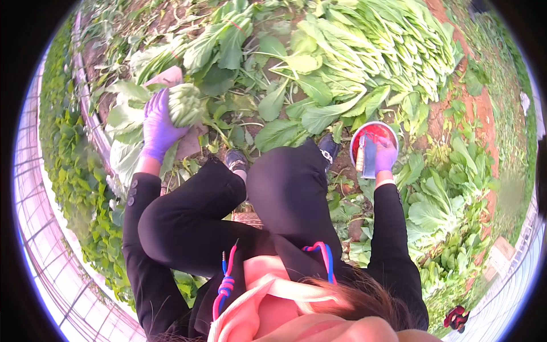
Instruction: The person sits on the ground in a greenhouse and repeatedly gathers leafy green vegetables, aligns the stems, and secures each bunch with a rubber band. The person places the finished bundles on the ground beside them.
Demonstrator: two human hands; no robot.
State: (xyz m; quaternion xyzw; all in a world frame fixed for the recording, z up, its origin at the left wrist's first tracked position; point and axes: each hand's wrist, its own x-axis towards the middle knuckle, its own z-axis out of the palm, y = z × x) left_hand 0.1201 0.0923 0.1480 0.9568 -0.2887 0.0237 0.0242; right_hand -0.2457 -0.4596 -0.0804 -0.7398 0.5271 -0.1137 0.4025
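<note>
My left hand (160,122), in a purple glove, grips a bunch of leafy greens (186,104) with its pale stem ends facing right. Part of a flat pinkish board (190,143) shows beneath the bunch. On the right, my gloved right hand (386,154) reaches into a round tub (395,133) with a white rim and red contents. Its fingertips blur into the red, so what they hold is unclear. A blue-grey flat tool, apparently a knife (368,160), with a tan handle, sits in the tub beside that hand and overlaps the near rim.
A large heap of cut leafy greens (384,47) lies ahead to the right. Bunches bound with red ties (218,40) rest ahead to the left. Loose leaves (280,134) litter the soil before my shoes (329,149). More greens (431,205) lie at right.
</note>
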